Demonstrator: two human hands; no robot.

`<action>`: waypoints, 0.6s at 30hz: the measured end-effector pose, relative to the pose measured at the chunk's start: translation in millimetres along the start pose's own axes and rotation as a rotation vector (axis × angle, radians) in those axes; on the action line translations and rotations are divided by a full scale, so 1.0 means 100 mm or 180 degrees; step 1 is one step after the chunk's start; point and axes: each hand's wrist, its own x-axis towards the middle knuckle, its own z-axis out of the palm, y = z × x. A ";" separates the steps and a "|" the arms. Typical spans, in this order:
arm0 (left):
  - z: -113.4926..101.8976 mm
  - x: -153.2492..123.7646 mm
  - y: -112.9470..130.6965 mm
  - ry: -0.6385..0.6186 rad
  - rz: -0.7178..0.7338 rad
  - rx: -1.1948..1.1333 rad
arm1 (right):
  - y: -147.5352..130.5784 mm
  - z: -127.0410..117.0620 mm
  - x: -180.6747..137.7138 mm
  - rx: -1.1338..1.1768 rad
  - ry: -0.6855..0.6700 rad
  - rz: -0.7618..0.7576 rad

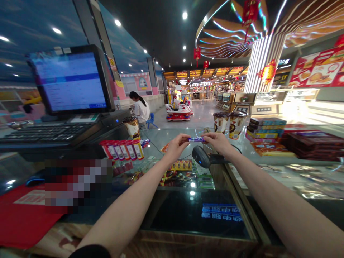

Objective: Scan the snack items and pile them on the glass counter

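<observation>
Stretching both arms over the glass counter, we hold a small purple pack level between our two hands, the left hand pinching one end and the right hand pinching the other, fingers drawn in narrow. The pack is in the air, and a black scanner shows just below it in our view, close by. To our left, a row of colourful tubes stands near a lidded cup, with a keyboard and a lit monitor farther left. To our right, we see two more lidded cups side by side, then stacked boxes and a pile of brown packets. Beyond the counter, a person in white sits near a blue chair.
</observation>
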 end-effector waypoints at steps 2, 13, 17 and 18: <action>0.00 0.00 -0.01 0.0070 -0.0006 0.0069 | 0.02 0.01 0.01 -0.0036 -0.0004 -0.0029; -0.10 -0.01 -0.11 0.0396 -0.0144 0.0442 | 0.06 -0.13 0.02 -0.0882 -0.0421 -0.0137; -0.13 -0.01 -0.15 0.0477 -0.0210 0.0449 | 0.01 -0.33 -0.07 -0.1232 -0.0820 -0.0274; -0.13 -0.01 -0.16 0.0497 -0.0225 0.0455 | -0.01 -0.38 -0.11 -0.1287 -0.0929 -0.0328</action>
